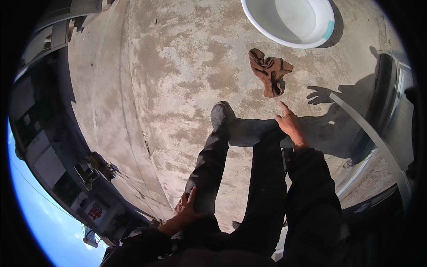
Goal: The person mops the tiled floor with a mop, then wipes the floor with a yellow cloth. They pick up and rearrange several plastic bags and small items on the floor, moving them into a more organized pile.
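A crumpled brown cloth [269,71] lies on the concrete ground ahead of me, its folds dark with shadow. My right hand [291,126] reaches out above the ground on the near side of the cloth, apart from it. Its index finger points forward and the thumb stands away; it holds nothing, and the other fingers are partly hidden. On my left leg, near the knee, rests my left hand [184,215] with its fingers spread. Beyond the cloth stands a large round white basin [262,29] with a pale green patch on its rim; whether it holds water I cannot tell.
My legs in dark trousers stretch forward, with one grey shoe [221,115] showing. A curved pale metal bar [378,140] and a dark roll-shaped thing [386,89] stand at the right. Dark buildings [49,147] and a pile of objects [98,167] line the left side.
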Demonstrator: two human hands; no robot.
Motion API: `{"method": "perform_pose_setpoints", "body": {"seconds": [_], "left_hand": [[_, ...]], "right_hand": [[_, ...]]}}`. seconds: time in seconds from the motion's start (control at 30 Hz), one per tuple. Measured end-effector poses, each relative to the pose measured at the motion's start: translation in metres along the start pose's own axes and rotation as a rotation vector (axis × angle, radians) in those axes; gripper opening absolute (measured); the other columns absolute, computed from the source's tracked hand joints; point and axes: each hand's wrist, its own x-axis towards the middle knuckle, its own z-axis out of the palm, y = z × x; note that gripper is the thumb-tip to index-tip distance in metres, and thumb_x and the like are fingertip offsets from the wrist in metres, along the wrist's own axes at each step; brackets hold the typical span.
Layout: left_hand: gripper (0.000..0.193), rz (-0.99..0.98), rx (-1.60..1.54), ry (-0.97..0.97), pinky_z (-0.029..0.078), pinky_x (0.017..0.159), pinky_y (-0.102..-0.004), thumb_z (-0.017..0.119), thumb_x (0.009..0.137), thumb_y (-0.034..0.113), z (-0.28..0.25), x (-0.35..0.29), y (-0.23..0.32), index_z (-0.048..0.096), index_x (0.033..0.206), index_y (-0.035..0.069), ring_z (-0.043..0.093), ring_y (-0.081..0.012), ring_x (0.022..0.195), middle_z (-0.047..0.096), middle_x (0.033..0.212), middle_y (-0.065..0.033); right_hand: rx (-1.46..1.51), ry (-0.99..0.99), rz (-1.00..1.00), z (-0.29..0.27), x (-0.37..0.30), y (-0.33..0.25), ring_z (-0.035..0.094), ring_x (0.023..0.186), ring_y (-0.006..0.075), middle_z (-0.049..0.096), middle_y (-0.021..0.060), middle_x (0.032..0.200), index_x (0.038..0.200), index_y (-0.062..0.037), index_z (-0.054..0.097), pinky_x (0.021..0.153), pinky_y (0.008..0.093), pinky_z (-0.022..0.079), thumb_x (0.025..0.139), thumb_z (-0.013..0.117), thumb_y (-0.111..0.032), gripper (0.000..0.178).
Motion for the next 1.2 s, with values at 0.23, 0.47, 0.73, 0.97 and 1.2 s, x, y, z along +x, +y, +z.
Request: {"method": "perform_pose_setpoints", "body": {"seconds": [0.23, 0.47, 0.73, 0.97, 1.2], "left_hand": [[0.121, -0.063, -0.027, -0.017, 0.034, 0.109, -0.0519, 0.082, 0.064, 0.054, -0.014, 0.019, -0.02, 0.01, 0.155, 0.017, 0.037, -0.0453, 0.132, 0.032, 0.142, -0.0281], [0.125, -0.065, -0.093, -0.067, 0.034, 0.109, -0.0517, 0.084, 0.062, 0.051, -0.024, 0.022, -0.012, 0.009, 0.155, 0.012, 0.033, -0.0429, 0.136, 0.029, 0.147, -0.0242], [0.12, 0.053, -0.329, 0.139, 0.028, 0.113, -0.0503, 0.08, 0.068, 0.053, -0.031, 0.021, -0.003, 0.01, 0.154, 0.008, 0.03, -0.0408, 0.138, 0.029, 0.148, -0.0258], [0.101, 0.782, -0.144, 0.305, 0.029, 0.112, -0.0493, 0.082, 0.066, 0.044, -0.052, 0.009, 0.029, 0.034, 0.146, 0.007, 0.033, -0.0385, 0.138, 0.039, 0.145, -0.0213], [0.04, 0.831, -0.283, 0.115, 0.051, 0.08, -0.0443, 0.073, 0.072, 0.029, -0.093, -0.055, 0.054, 0.064, 0.104, 0.008, 0.065, -0.0362, 0.096, 0.068, 0.099, -0.0165]], "right_hand": [[-0.3, 0.075, -0.027, 0.087, 0.139, -0.004, 0.05, 0.118, 0.0417, 0.043, 0.027, 0.134, 0.135, -0.0042, 0.05, 0.1, 0.0423, 0.044, 0.083, 0.067, -0.02, 0.057], [-0.073, 0.077, -0.255, 0.113, 0.065, -0.03, 0.056, 0.101, 0.047, 0.052, 0.0325, 0.112, 0.118, -0.0009, 0.058, 0.085, 0.0503, 0.049, 0.086, 0.058, -0.013, 0.034], [0.681, -1.015, -0.192, 0.043, -0.147, -0.172, 0.061, 0.059, 0.0173, 0.064, 0.0075, 0.068, 0.09, 0.0014, 0.07, 0.057, 0.0307, 0.048, 0.093, 0.06, -0.028, 0.031], [0.795, -1.257, -0.215, -0.053, -0.249, -0.278, 0.056, 0.064, 0.0101, 0.061, 0.0035, 0.073, 0.105, 0.0051, 0.066, 0.06, 0.026, 0.047, 0.098, 0.058, -0.021, 0.028], [1.189, -0.384, -0.159, -0.121, -0.331, -0.291, 0.062, 0.089, 0.0148, 0.063, 0.0062, 0.091, 0.095, 0.0008, 0.063, 0.081, 0.0295, 0.05, 0.091, 0.064, -0.012, 0.013]]}}
